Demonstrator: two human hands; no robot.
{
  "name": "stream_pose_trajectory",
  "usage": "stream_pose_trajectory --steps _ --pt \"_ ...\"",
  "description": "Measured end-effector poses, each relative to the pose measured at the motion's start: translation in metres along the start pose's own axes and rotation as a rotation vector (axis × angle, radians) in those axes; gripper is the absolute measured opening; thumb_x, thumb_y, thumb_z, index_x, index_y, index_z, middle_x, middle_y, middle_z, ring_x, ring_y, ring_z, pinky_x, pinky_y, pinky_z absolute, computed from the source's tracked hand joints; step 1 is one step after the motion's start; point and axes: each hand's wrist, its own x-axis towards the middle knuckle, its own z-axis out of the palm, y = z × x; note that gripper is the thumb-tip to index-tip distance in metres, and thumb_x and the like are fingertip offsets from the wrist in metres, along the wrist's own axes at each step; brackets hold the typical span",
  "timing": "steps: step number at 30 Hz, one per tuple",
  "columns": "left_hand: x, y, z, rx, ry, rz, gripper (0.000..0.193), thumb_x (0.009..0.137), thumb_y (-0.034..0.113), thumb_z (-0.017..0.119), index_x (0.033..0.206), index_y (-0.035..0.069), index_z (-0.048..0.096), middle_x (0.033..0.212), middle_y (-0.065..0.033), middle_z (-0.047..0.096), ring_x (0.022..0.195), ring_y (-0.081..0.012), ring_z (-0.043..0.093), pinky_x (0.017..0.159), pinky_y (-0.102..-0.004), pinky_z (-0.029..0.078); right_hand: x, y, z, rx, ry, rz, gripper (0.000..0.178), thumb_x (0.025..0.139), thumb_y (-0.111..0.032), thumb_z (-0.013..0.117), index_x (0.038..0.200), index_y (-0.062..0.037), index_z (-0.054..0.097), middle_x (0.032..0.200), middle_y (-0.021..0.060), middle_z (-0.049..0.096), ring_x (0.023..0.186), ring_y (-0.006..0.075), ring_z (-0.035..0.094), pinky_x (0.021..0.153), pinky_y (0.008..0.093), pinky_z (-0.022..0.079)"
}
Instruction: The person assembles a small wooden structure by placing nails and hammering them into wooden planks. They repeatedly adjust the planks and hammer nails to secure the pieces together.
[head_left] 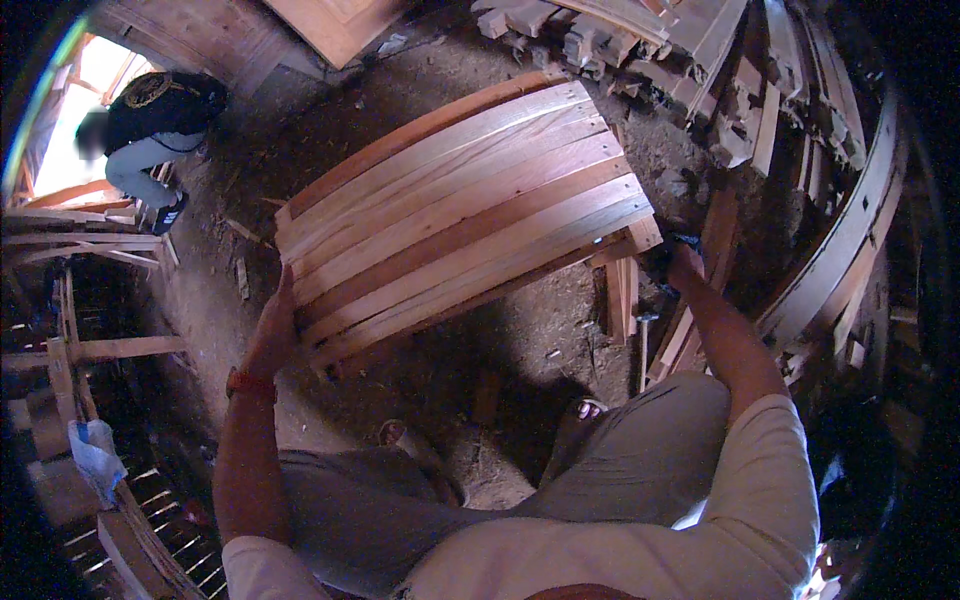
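Note:
A slatted wooden panel (470,195), made of several light and reddish planks side by side, slants in front of me. Small dark spots mark the plank ends along its right edge. My left hand (275,325) grips the panel's left edge. Just past the near right corner, my right hand (686,272) is closed around a dark object with a bluish part (684,243); its kind is too dim to make out. A short wooden piece (642,236) shows under that corner. What supports the panel from below is mostly hidden.
Stacked lumber (650,60) fills the far right, with long boards (840,230) along the right side. A hammer-like tool (645,330) stands near narrow wood pieces (620,300). Another person (160,120) bends over at far left. A wooden frame (120,347) stands at left.

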Motion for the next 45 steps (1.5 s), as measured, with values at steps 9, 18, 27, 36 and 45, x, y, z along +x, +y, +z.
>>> stream_pose_trajectory --steps 9,18,27,36,45 --pt "-0.012 0.026 -0.025 1.448 0.187 0.738 0.064 0.106 0.052 0.040 0.145 0.001 0.044 0.126 -0.0298 0.061 0.116 -0.0378 0.062 0.105 -0.0444 0.042 0.024 0.038 -0.001 0.085 0.115 -0.193 0.028 0.095 -0.020 0.057 0.116 -0.0035 0.066 0.113 0.0176 0.069 0.101 0.0334 0.066 0.086 0.0446 0.054" --pt "-0.107 0.114 0.096 0.904 0.249 1.084 0.033 0.101 0.029 0.059 0.109 -0.002 0.065 0.103 -0.0233 0.069 0.100 -0.0337 0.068 0.085 -0.0405 0.053 -0.035 0.024 -0.182 0.867 0.241 -0.162 0.035 0.099 -0.019 0.058 0.128 0.0012 0.059 0.113 0.0122 0.068 0.093 0.0223 0.062 0.083 0.0337 0.050" --pt "-0.157 0.076 0.213 0.308 -0.714 0.832 0.041 0.095 0.002 0.067 0.134 0.001 0.054 0.133 -0.0107 0.060 0.108 -0.0192 0.067 0.099 -0.0312 0.052 -0.209 -0.182 -0.291 1.584 0.157 -0.631 0.026 0.097 -0.012 0.063 0.121 -0.0003 0.062 0.105 0.0093 0.069 0.091 0.0187 0.065 0.083 0.0312 0.051" --pt "-0.188 0.074 0.250 0.045 -0.523 0.921 0.022 0.098 0.007 0.066 0.116 -0.006 0.069 0.102 -0.0095 0.075 0.090 -0.0134 0.071 0.086 -0.0264 0.057 -0.266 -0.273 -0.275 1.700 -0.338 -0.853 0.021 0.101 -0.014 0.062 0.105 0.0054 0.066 0.095 0.0130 0.070 0.084 0.0211 0.070 0.082 0.0315 0.058" --pt "-0.183 0.060 0.252 0.111 -0.352 1.067 0.016 0.099 0.005 0.063 0.109 -0.004 0.073 0.100 -0.0097 0.075 0.088 -0.0120 0.069 0.081 -0.0258 0.056 -0.260 -0.276 -0.249 1.630 -0.348 -0.857 0.024 0.101 -0.013 0.061 0.109 0.0089 0.064 0.095 0.0150 0.072 0.086 0.0217 0.072 0.085 0.0308 0.060"
